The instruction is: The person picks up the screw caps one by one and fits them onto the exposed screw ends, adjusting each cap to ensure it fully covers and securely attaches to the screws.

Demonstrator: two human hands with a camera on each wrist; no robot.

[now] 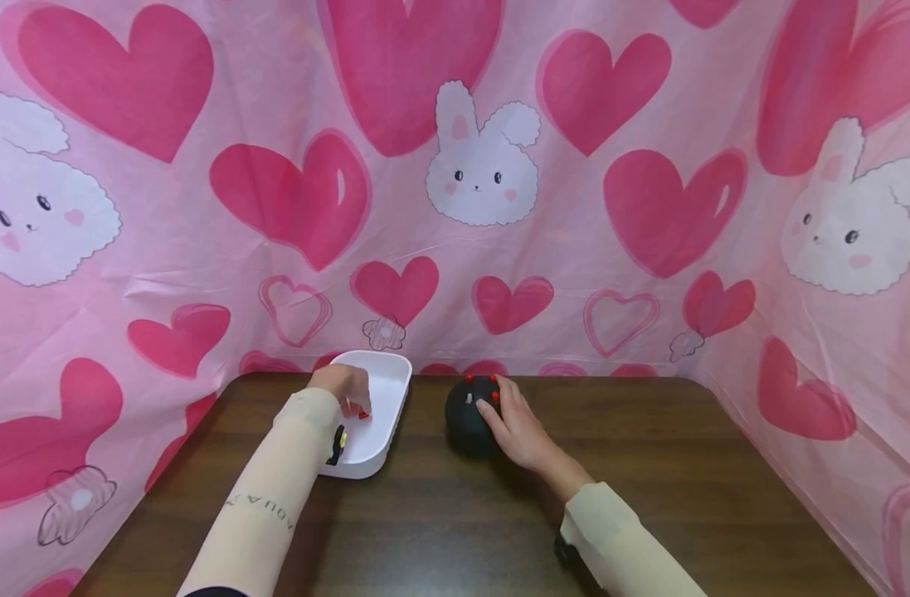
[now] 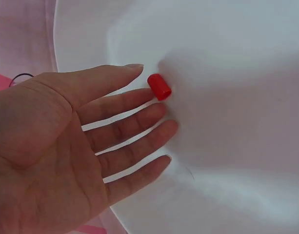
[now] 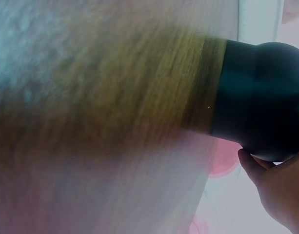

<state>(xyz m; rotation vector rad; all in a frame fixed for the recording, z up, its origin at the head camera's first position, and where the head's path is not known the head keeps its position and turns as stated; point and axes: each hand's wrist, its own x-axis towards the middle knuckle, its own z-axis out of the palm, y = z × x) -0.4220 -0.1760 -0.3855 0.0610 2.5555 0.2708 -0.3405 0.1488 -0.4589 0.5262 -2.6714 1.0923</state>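
Observation:
My left hand (image 1: 344,388) reaches down into a white tray (image 1: 402,373), fingers loosely extended and spread. Right at its index fingertip in the left wrist view is a small red cap (image 2: 159,87), hollow at one end; the thumb tip stands apart from it. To the right of the tray stands a rounded black object (image 1: 462,431) on a wide base, with several small red caps (image 1: 495,396) and a pale grey peg (image 1: 469,399) on its upper part. My right hand (image 1: 518,423) grips the black object from the right, thumb over its top and fingers around its side.
Both things stand toward the far side of a brown wood-grain table (image 1: 440,531). A pink cloth (image 1: 469,257) with hearts and rabbits hangs behind the table and along both sides.

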